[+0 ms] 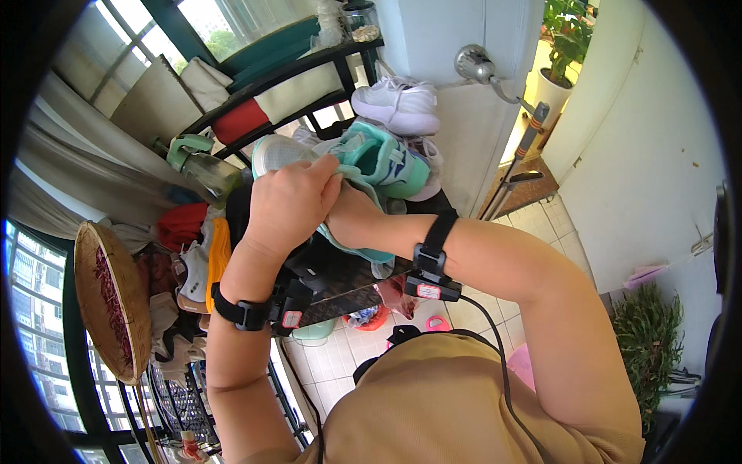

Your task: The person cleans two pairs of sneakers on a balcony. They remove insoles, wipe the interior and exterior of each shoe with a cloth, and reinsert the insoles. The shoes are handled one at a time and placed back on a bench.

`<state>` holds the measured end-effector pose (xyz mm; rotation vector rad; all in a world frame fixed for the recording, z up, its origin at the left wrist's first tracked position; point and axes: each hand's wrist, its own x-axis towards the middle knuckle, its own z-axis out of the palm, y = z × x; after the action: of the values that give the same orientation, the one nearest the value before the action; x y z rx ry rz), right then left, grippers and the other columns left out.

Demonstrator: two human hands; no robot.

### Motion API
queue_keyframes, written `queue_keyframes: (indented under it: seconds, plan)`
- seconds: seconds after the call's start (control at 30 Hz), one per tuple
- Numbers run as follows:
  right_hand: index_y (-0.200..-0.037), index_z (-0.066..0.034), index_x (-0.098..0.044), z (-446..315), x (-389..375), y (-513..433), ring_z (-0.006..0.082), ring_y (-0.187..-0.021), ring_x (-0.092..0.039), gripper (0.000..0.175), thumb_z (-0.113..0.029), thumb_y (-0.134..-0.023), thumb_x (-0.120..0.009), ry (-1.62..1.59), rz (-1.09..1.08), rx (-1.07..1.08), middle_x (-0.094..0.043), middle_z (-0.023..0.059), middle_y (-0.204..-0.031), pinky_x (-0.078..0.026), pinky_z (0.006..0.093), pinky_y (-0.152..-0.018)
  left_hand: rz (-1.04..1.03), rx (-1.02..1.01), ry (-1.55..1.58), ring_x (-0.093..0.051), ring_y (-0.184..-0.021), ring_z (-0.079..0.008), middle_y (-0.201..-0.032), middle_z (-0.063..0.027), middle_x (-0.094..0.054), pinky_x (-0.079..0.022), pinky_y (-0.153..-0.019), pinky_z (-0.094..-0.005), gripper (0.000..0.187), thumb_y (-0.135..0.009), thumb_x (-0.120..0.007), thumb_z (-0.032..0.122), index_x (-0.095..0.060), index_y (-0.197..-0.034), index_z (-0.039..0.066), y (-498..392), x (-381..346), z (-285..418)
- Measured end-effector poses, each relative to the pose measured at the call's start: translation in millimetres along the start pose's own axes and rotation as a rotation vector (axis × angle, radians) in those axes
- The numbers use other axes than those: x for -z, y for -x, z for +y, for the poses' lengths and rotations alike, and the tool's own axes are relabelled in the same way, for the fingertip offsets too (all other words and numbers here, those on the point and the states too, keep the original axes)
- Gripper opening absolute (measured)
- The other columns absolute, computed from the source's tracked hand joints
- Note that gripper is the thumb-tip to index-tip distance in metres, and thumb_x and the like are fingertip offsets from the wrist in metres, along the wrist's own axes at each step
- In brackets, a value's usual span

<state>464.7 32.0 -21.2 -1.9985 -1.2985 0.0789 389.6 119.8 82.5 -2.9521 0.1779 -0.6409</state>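
Note:
My left hand pinches the edge of a teal item, which looks like a shoe or a piece of fabric. Against it lies my right hand, its fingers hidden behind the left hand and the teal edge. Just beyond, a teal sneaker with dark blue marks rests on its side among other shoes. A rounded white mesh shoe part with a teal rim shows past my left knuckles. White sneakers stand farther back. Both wrists wear black straps with small boxes.
A dark shelf lies below my hands. To the left are a spray bottle, a yellow-edged shoe and a woven basket. A door with a metal handle stands at the back right, near a long pole.

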Motion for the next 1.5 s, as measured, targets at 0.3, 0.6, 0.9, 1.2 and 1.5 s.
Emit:
queue_keyframes:
  seconds: [0.3,0.6,0.9,1.2,1.5]
  plan:
    - [-0.109,-0.0022,-0.057,-32,55,21,0.0403,-0.093,-0.059,0.028,-0.008,-0.081,-0.058,-0.257,0.212,0.379,-0.061,0.0194,-0.102,-0.046,0.047,-0.081,0.496,0.451,1.616,-0.046,-0.127,-0.028,-0.141,-0.0124,-0.045,-0.034,-0.108,-0.0431,0.091,-0.084,-0.057,0.064,-0.027,-0.147,0.006,68,-36,-25]
    - [-0.108,-0.0013,-0.061,-35,50,34,0.0359,-0.091,-0.062,0.03,-0.014,-0.081,-0.061,-0.176,-0.102,0.273,-0.064,0.0195,-0.101,-0.048,0.0442,-0.082,0.487,0.525,2.342,-0.053,-0.12,-0.031,-0.135,-0.0145,-0.052,-0.041,-0.105,-0.0451,0.07,-0.093,-0.047,0.055,-0.039,-0.14,0.004,65,-58,10]
    - [-0.11,-0.0011,-0.061,-37,60,33,0.0358,-0.093,-0.062,0.035,-0.016,-0.079,-0.063,-0.137,-0.182,0.335,-0.064,0.0201,-0.104,-0.048,0.0437,-0.083,0.532,0.641,2.296,-0.06,-0.11,-0.0286,-0.125,-0.014,-0.059,-0.048,-0.097,-0.0412,0.062,-0.093,-0.046,0.048,-0.044,-0.135,0.003,55,-47,27]
    - [-0.113,-0.0008,-0.061,-50,65,17,0.0356,-0.094,-0.062,0.04,-0.019,-0.078,-0.065,-0.135,-0.149,0.507,-0.064,0.0207,-0.107,-0.048,0.0432,-0.084,0.661,0.701,2.229,-0.055,-0.118,-0.03,-0.132,-0.0139,-0.055,-0.042,-0.102,-0.0427,0.062,-0.095,-0.041,0.048,-0.043,-0.137,0.004,60,-51,24]
    - [-0.108,0.0053,-0.058,-88,137,39,0.0417,-0.102,-0.059,0.038,-0.006,-0.074,-0.07,0.036,-0.715,0.229,-0.062,0.0251,-0.102,-0.048,0.0453,-0.087,0.646,0.536,2.446,-0.051,-0.123,-0.0324,-0.136,-0.0138,-0.052,-0.038,-0.107,-0.0458,0.066,-0.093,-0.041,0.053,-0.042,-0.139,0.006,77,-36,11]
